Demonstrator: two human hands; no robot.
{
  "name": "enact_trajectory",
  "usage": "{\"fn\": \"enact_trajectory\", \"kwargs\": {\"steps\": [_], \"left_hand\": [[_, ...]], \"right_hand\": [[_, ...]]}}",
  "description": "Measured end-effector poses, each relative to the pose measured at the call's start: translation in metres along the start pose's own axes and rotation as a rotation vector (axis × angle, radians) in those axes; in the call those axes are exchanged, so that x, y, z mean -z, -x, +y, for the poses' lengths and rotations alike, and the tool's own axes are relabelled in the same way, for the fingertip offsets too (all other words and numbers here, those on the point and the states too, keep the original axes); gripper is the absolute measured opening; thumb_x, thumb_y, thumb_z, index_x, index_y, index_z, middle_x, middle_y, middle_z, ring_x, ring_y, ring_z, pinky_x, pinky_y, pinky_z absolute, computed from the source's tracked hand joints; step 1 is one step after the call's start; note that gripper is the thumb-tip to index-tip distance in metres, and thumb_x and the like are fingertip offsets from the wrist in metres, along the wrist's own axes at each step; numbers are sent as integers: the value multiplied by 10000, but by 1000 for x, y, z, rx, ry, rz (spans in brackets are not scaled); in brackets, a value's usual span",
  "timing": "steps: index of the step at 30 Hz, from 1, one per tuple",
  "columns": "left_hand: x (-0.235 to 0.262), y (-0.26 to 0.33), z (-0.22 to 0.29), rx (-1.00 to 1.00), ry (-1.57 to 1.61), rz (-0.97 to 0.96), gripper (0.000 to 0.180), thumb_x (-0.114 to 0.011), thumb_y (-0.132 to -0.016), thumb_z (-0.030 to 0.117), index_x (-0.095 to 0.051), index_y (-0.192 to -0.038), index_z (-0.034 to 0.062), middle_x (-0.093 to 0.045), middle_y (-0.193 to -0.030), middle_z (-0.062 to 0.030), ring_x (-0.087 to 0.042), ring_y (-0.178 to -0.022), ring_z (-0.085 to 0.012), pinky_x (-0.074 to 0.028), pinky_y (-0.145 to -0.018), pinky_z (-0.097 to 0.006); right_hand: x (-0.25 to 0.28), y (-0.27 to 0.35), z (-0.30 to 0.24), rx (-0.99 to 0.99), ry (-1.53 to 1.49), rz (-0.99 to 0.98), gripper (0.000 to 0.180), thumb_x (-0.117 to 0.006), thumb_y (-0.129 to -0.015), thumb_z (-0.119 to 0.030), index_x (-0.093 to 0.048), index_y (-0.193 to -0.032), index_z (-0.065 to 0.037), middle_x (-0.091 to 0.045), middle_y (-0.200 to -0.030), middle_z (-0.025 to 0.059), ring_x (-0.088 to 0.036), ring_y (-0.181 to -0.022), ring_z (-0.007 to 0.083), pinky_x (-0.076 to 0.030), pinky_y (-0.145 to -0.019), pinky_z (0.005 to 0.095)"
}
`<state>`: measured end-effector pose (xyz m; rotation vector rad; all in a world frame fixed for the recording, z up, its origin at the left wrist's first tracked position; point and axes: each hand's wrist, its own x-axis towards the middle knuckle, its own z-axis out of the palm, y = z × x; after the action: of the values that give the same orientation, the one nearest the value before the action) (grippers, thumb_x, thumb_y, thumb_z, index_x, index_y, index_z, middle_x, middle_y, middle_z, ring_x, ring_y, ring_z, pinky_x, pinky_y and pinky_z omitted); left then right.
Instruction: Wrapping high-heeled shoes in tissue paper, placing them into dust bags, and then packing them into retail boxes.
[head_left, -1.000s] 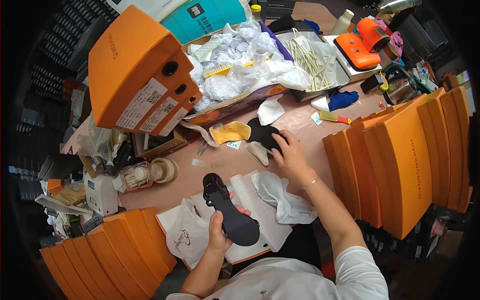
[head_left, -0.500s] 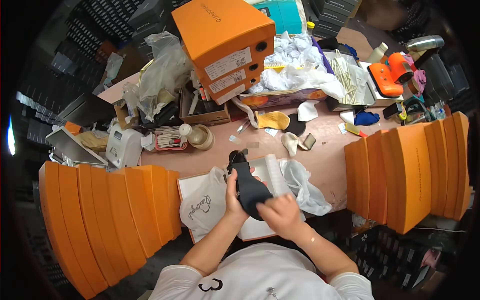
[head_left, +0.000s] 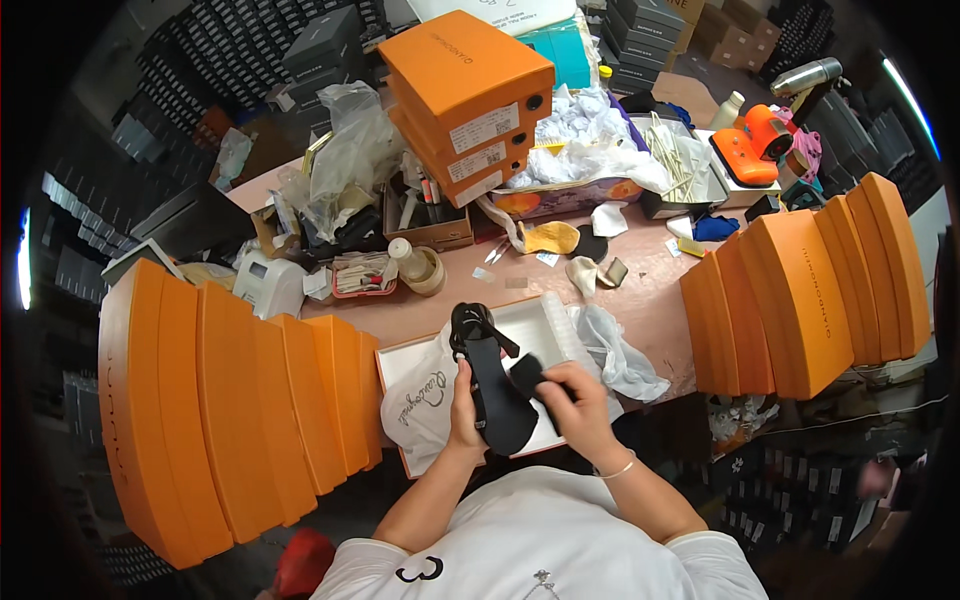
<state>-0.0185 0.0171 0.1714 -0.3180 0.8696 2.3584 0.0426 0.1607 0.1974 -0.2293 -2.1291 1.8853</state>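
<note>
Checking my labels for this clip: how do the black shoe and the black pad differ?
The black shoe is clearly larger; the black pad is small. The shoe is long, with straps near its upper end; the pad is short and shows none. The left grip holds the shoe; the right grip holds the pad. Both are black.

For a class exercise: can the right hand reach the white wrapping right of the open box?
Probably yes: the wrapping lies exposed near the right hand, though that hand holds a black object.
</note>
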Motion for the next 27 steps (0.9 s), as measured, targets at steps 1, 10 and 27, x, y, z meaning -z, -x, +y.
{"fn": "enact_trajectory", "kwargs": {"steps": [1, 10, 27], "left_hand": [[14, 0, 10, 55, -58, -234, 573, -353, -959, 555, -502, -1225, 70, -626, -983, -91, -633, -860, -186, -536, -742, -308], [57, 16, 11, -5, -246, -204, 645, -298, -978, 551, -411, -1356, 41, -594, -1119, -77, -574, -1056, -162, -473, -911, -292], [64, 42, 12, -87, -249, -239, 693, -325, -966, 560, -343, -1392, 14, -506, -1289, -76, -515, -1158, -176, -437, -977, -316]], "right_hand": [[6, 3, 3, 12, 37, 115, 143, -658, -804, -2, -642, -942, 30, -619, -877, 127, -600, -773, 230, -476, -702, 293], [-31, 5, -19, 350, 341, -341, 268, -694, -753, 2, -661, -1017, -34, -595, -921, 118, -558, -767, 276, -470, -687, 358], [-59, 0, -27, 322, 287, -293, 256, -683, -779, 0, -686, -1029, -53, -586, -914, 105, -576, -788, 269, -481, -718, 354]]}}
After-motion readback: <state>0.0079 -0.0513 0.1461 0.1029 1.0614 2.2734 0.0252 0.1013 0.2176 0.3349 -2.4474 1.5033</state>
